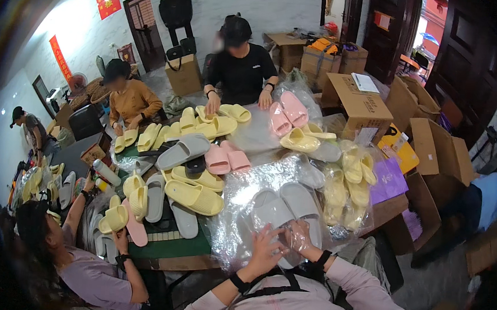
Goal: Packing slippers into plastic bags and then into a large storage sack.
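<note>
A pair of grey slippers [299,200] lies side by side in front of me, with clear plastic bags [236,212] under and around them. My left hand [266,249] is at the heel end of the left slipper, its fingers apart and touching the plastic. Beside it, my right hand [303,239] has its fingers bent onto the clear film at the heel of the right slipper. Part of the slippers' heel ends is hidden behind my hands. Just to the right, several yellow slippers [358,165] sit in clear bags.
Loose yellow slippers [193,197], pink slippers [227,157] and grey slippers [183,152] pile up on the left half of the table. A purple packet [389,177] lies at the right edge, near open cardboard boxes [359,102]. Co-workers handle slippers across from me and to my left.
</note>
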A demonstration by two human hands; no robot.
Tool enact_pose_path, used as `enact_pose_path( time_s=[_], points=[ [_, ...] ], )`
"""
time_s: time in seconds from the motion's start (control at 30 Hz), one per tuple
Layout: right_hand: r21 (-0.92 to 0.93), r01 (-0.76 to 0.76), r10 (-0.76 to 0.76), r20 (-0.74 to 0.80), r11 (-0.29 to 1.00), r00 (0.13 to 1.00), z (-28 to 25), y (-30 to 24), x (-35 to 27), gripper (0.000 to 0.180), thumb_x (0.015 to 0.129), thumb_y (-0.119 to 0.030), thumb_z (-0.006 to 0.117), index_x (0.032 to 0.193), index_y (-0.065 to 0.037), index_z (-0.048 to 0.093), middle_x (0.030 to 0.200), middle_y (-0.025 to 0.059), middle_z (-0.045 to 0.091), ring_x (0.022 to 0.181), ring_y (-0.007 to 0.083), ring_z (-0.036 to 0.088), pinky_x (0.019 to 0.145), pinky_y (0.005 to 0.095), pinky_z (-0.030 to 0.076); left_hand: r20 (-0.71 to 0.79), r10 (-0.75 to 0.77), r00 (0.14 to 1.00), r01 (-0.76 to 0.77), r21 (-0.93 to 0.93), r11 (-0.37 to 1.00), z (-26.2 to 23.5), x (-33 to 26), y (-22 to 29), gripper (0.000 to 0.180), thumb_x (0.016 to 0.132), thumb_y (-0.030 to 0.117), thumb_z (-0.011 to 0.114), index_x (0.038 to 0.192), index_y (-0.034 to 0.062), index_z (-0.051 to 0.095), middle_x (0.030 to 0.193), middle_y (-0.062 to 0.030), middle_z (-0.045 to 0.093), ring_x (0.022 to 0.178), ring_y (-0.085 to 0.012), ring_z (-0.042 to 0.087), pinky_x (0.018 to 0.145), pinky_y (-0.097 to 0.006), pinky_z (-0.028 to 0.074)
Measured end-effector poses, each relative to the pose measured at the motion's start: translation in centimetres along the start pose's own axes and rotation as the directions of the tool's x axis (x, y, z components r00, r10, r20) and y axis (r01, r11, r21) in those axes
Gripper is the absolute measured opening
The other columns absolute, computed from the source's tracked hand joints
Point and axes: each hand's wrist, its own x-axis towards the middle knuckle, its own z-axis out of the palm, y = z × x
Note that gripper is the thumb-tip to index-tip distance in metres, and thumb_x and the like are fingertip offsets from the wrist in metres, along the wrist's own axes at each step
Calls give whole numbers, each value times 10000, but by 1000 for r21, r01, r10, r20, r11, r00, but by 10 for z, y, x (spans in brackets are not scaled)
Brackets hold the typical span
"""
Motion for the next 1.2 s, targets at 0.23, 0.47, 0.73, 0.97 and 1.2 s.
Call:
enact_pose_path(
  time_s=[0.23, 0.47, 0.73, 0.97, 1.2],
  points=[
    [-153, 56, -38, 118, 987, 992, -2, -33, 58, 322, 729, -305, 578, 924, -49, 575, 939, 194, 507, 959, 336, 456, 814, 471, 335, 183, 26, 983, 80, -549, 832, -29, -1, 33, 86, 768, 91, 675, 768, 55, 596, 1225, -92, 492, 1241, -276, 362, 1009, -397, 292],
    [91, 188, -202, 185, 978, 962, -55, -73, 40, 328, 801, -198, 553, 1101, -66, 562, 1133, 205, 527, 1027, 386, 498, 866, 436, 398, 153, -491, 857, 381, -830, 408, -61, 10, -7, 59, 825, 55, 607, 797, 39, 557, 1173, -91, 529, 1069, -162, 481, 900, -282, 379],
    [-218, 119, -175, -259, 969, 950, -82, -167, -3, 558, 718, -175, 691, 1196, 6, 465, 1050, 170, 560, 994, 360, 520, 842, 394, 430, 282, -387, 878, 443, -784, 435, -69, -2, -41, 93, 798, 103, 640, 782, 47, 567, 1114, -74, 579, 1044, -156, 508, 881, -310, 391],
    [167, -116, 145, -172, 979, 974, -25, -133, 9, 182, 740, -20, 575, 919, -20, 606, 806, 158, 592, 750, 322, 566, 654, 367, 446, 3, -398, 918, 315, -616, 722, -134, 2, -97, 269, 804, 110, 617, 1063, 54, 571, 1133, -109, 542, 1061, -210, 500, 922, -319, 371],
    [240, -270, 327, -243, 932, 913, -24, -140, 11, 143, 786, 17, 537, 904, -22, 607, 747, 147, 570, 676, 284, 546, 622, 342, 424, -682, -534, 500, 389, -373, 842, -259, -31, -215, 268, 836, 83, 530, 1076, -38, 524, 1037, -165, 531, 1010, -279, 497, 905, -350, 365]
  ],
)
